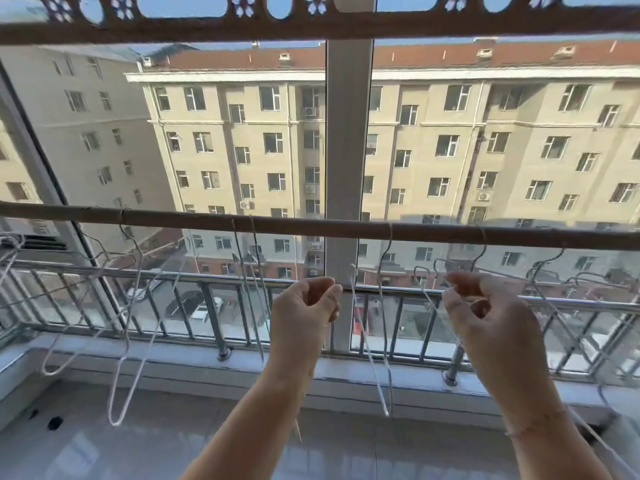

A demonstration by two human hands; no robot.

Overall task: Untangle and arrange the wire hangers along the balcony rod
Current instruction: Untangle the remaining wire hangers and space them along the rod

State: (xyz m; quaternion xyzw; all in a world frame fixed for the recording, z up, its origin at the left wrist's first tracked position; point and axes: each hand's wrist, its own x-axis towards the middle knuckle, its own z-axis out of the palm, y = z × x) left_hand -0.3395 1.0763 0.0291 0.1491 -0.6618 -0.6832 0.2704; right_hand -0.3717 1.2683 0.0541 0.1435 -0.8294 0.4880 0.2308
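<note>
One wire hanger [430, 301] seemingly pinched by right hand [485, 308], left hand [304, 308] curled

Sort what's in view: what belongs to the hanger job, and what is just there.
Job:
balcony rod
wire hangers hooked along it
left hand and right hand, each apparently pinching hanger wire

Just there:
metal railing
window post
carved wooden panel
apartment block
parked cars

The long brown balcony rod [311, 226] leaves both side edges; thin grey wire hangers [536, 273] at right blur together; the left hand [304, 306] hides what it holds
</note>
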